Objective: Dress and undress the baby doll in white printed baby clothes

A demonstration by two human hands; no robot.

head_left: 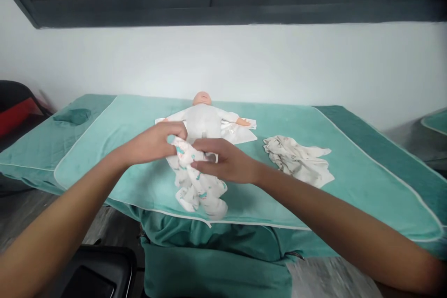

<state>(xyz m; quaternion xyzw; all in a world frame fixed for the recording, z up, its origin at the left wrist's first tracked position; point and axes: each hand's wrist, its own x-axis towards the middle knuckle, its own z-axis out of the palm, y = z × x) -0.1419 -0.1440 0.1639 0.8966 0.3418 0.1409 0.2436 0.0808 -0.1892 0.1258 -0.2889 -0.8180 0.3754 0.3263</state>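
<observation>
A baby doll (203, 116) in a white top lies on its back on a teal towel (122, 121), head toward the wall, arms spread. White patterned pants (197, 186) cover its legs and trail toward the near edge. My left hand (157, 142) is closed on the waistband at the doll's left hip side. My right hand (226, 160) pinches the same waistband from the right. A white cloth (240, 135) lies spread under the doll.
A crumpled patterned garment (298, 158) lies on the towel to the right of the doll. A darker green folded cloth (73, 115) sits at the far left. A black chair (94, 272) stands below the table's near edge. A wall and window are behind.
</observation>
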